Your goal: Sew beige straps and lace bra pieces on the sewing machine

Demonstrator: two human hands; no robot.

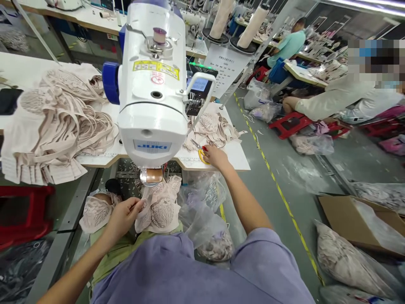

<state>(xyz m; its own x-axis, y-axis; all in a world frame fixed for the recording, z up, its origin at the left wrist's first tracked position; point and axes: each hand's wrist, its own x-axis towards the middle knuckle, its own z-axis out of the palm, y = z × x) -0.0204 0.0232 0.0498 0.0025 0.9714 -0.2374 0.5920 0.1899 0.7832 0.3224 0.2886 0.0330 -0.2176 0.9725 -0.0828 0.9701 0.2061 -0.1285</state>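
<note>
My left hand (125,214) is closed, its thumb and fingers pinching the edge of a beige lace bra (161,211) beside the strap. The bra lies across my lap, below the head of the white sewing machine (153,105). Another lace cup (96,211) hangs to the left of that hand. On the right part of the sewing table, my right hand (215,157) has its fingers around the yellow handles of small scissors (202,156). The blades point away to the left, over a heap of beige bra pieces (210,128).
A large stack of beige bras (60,122) covers the table's left side. Thread cones (223,19) stand behind the machine. Plastic bags (205,211) hang under the table's right edge. A cardboard box (357,219) stands on the floor at right. Other people sit at tables further off.
</note>
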